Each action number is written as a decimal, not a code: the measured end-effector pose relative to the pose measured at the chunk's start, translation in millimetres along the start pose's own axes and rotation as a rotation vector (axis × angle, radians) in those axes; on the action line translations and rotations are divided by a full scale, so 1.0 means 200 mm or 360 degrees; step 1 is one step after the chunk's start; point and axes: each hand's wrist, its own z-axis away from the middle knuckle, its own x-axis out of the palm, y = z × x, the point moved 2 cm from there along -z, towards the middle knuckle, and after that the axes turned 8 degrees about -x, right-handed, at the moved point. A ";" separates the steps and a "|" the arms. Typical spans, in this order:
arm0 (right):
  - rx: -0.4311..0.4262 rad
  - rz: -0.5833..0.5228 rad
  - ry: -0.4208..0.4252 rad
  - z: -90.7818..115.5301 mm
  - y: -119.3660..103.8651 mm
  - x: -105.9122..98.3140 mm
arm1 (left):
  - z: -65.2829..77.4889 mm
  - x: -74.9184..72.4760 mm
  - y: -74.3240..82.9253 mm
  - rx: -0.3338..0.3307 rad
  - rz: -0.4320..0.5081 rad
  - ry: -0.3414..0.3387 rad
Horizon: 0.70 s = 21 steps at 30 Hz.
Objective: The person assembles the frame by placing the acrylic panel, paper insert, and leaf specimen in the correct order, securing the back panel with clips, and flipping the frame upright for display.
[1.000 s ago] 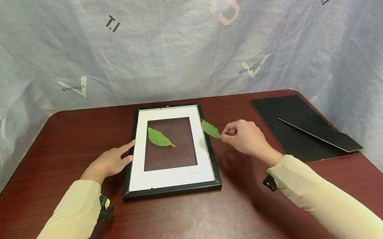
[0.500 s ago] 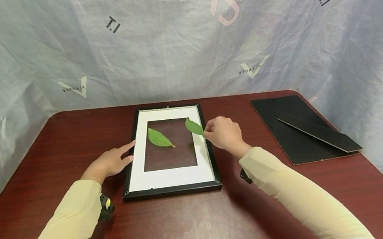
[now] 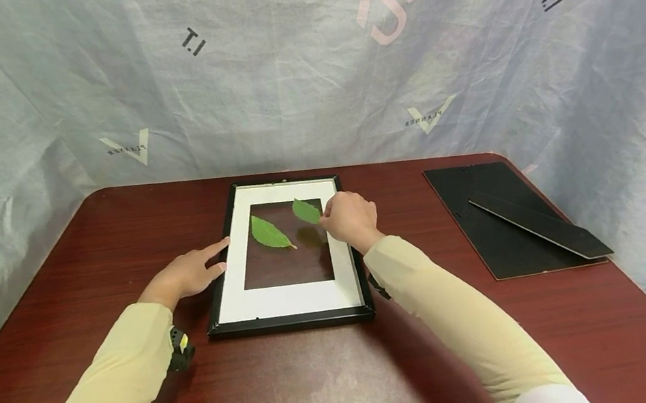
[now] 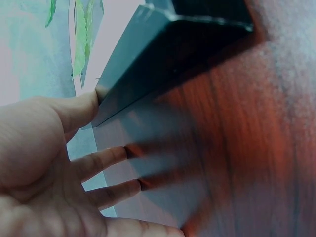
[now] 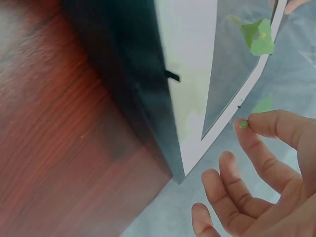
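Observation:
A black picture frame (image 3: 290,323) with a white mat (image 3: 290,300) lies flat on the table. On the pane inside the mat opening, toward the left, rests a green leaf (image 3: 269,232). My right hand (image 3: 351,217) pinches a second leaf (image 3: 306,211) by its stem end, between thumb and index finger. That leaf hovers over the opening's upper right, casting a shadow or reflection below. In the right wrist view its other fingers (image 5: 217,185) are loosely bent. My left hand (image 3: 185,276) touches the frame's left side with extended fingers; the left wrist view shows its thumb (image 4: 81,108) against the frame.
A black backing board (image 3: 463,209) lies on the right of the table, its stand leg (image 3: 540,226) slanting across it. The reddish-brown table (image 3: 335,379) ends at a grey printed cloth (image 3: 281,76) behind and at the sides.
My right hand has moved left with the pinched leaf, from beyond the frame's right edge to over the mat opening. The left hand and the resting leaf have stayed put.

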 end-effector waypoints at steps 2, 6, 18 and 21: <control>0.0004 -0.0002 -0.0004 -0.01 -0.01 0.01 | 0.00 0.00 0.00 0.0004 -0.0001 0.0000; 0.0035 0.0010 -0.0019 -0.04 -0.03 0.03 | 0.00 0.00 0.00 0.0014 -0.0002 0.0003; 0.0153 0.0172 -0.0085 -0.10 -0.06 0.09 | 0.00 0.01 0.00 -0.0005 -0.0006 0.0008; 0.0168 0.0199 -0.0102 -0.12 -0.06 0.10 | 0.00 0.00 0.00 -0.0004 -0.0001 0.0010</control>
